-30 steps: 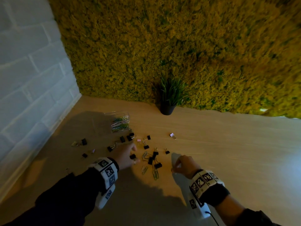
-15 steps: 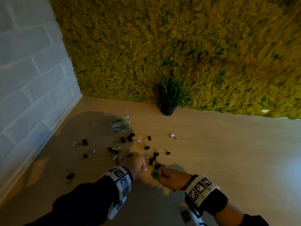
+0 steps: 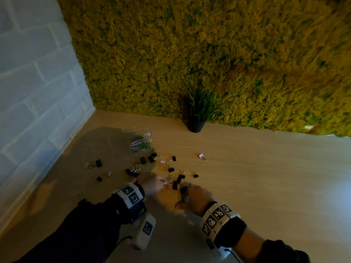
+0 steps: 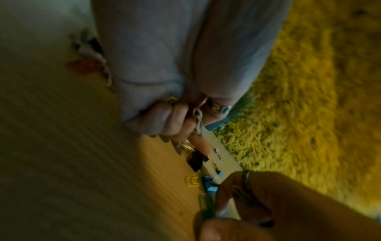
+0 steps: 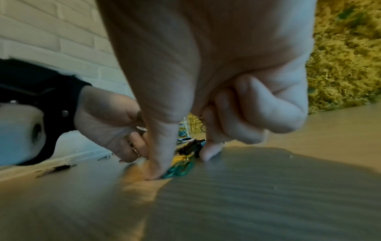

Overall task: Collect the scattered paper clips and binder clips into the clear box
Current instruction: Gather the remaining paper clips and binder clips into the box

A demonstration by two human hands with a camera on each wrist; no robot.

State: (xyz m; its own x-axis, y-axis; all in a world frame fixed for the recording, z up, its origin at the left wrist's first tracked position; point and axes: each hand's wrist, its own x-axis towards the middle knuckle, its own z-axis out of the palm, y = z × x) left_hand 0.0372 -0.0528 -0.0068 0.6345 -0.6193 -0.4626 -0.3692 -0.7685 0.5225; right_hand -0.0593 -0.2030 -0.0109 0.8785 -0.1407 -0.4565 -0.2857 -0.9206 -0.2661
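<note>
Both hands work close together over the pale wooden worktop (image 3: 247,177), in the thick of the scattered clips. The left hand (image 3: 152,185) has its fingers (image 4: 164,120) curled tight, and a silver paper clip (image 4: 198,121) sticks out from between them, so it grips at least that one; a patterned ring (image 4: 219,108) sits on one finger, its markings too blurred to read. The right hand (image 3: 197,198) presses thumb and forefinger down onto green paper clips (image 5: 181,168) lying on the worktop, with the other fingers (image 5: 257,114) folded into the palm; it seems to pinch them, though the blur leaves the hold uncertain. Black binder clips (image 3: 175,184) lie touching or just beside both hands, and more of them (image 3: 152,158) are strewn farther back, with a pale one (image 3: 201,156) well apart to the right. The clear box (image 3: 139,141) stands beyond the scatter, near the left wall, with a heap of coloured paper clips inside. A dark potted plant (image 3: 196,118) stands against the moss wall (image 3: 209,54). Both wrists carry bands (image 3: 218,215) printed with black-and-white square code markers; no readable writing shows on them.
</note>
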